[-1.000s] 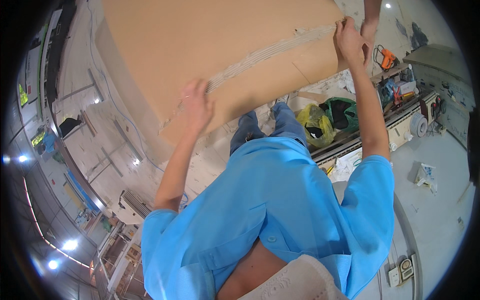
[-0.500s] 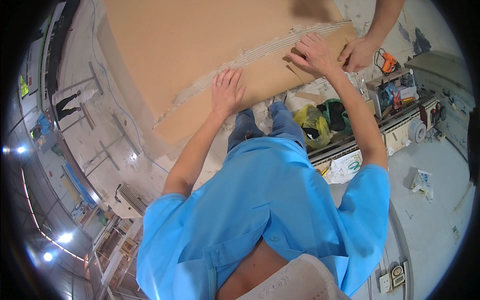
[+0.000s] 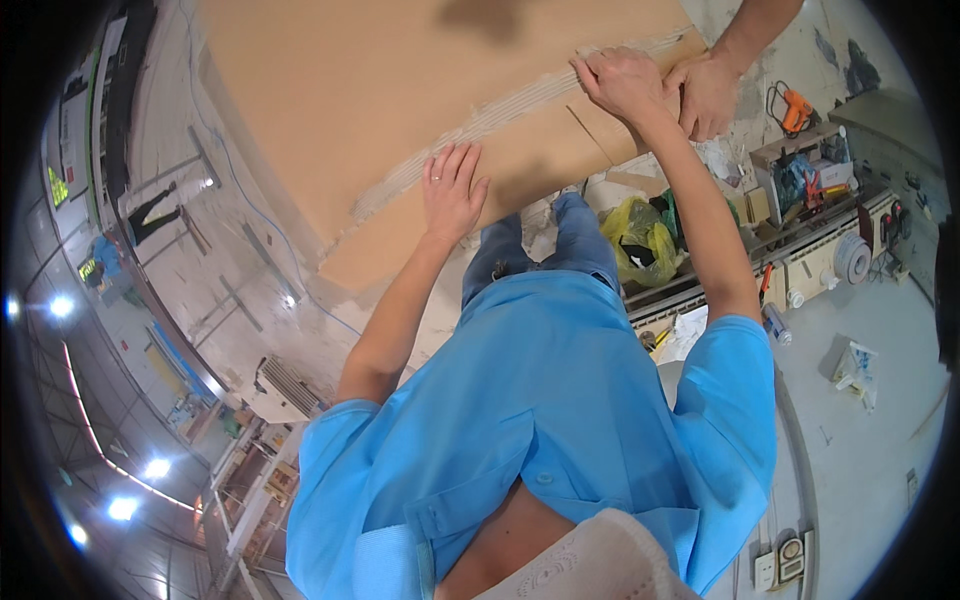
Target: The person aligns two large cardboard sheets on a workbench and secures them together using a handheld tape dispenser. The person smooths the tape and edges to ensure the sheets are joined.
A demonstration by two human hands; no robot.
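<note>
A large brown cardboard box fills the upper middle of the view, with a pale tape seam running across it. My left hand lies flat on the lower flap, fingers spread, holding nothing. My right hand is further up at the right end of the seam, fingers curled over the flap's edge. Another person's hand grips the same corner, touching my right hand. My blue shirt and jeans show below the box.
A yellow bag lies on the floor by my legs. To the right are a cluttered workbench, an open box of tools and an orange power tool. Paper scraps lie on the grey floor.
My left hand slid right along the lower flap. My right hand moved from the box's far corner to the seam end, and the other person's hand came down beside it.
</note>
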